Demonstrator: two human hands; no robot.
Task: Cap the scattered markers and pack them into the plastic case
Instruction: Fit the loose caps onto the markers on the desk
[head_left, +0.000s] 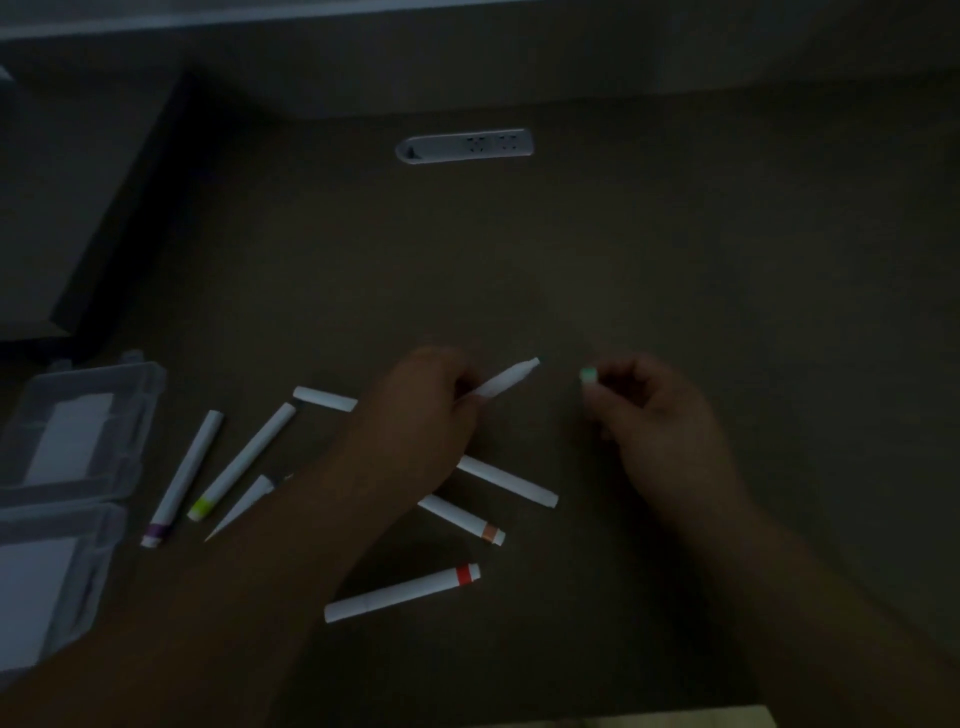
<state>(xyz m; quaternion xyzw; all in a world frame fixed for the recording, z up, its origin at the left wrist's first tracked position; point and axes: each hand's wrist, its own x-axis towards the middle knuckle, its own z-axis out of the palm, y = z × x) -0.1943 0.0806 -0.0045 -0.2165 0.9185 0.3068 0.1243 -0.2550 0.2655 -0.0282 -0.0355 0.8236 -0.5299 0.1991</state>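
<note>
- My left hand (426, 405) grips an uncapped white marker (506, 379) by its barrel; the long axis runs from that hand up and rightward, bare tip toward the table's far-right side.
- My right hand (654, 410) pinches a green-banded cap (588, 375) between curled fingertips, just beside the marker tip and apart from it, roughly in line with the barrel.
- Judgement: the cap lies right of the tip, so the coming move is a short closing of both hands along that axis; the cap's open end is not discernible in this dim view.
- The open plastic case (78, 441) sits at the table's left edge, nearer my left hand.
- Loose markers remain on the table (675, 234): a purple-banded marker (182, 480), a yellow-banded marker (241, 462), an orange-banded marker (462, 519) and a red-banded marker (402, 592).
</note>
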